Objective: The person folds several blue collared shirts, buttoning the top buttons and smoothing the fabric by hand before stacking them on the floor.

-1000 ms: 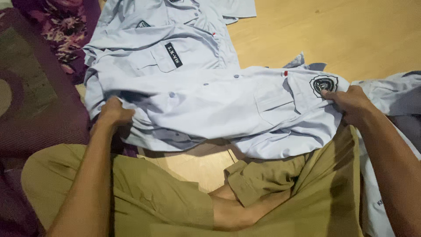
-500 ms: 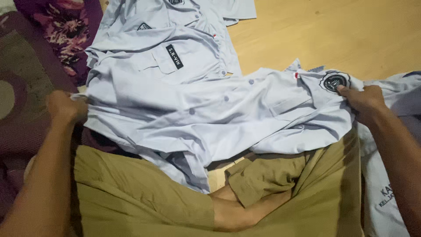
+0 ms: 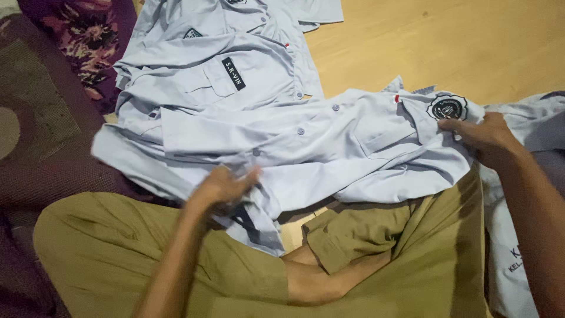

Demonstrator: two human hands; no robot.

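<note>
Across the lap, grey shirt (image 3: 329,147), left fingers (image 3: 244,179) on hem, right fingers (image 3: 450,125) at badge

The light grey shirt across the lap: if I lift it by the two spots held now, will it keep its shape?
Probably not. The shirt lies creased and draped, so it looks floppy and would likely sag between the left hand and right hand. Thin fabric suggests it is light; the loose hem may trail.

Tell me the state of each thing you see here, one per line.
Near shirt: buttoned, spread across lap, rumpled.
Far shirt: lying flat on floor, creased.
Left hand: on near shirt's lower edge.
Right hand: pinching near shirt beside round badge.
</note>
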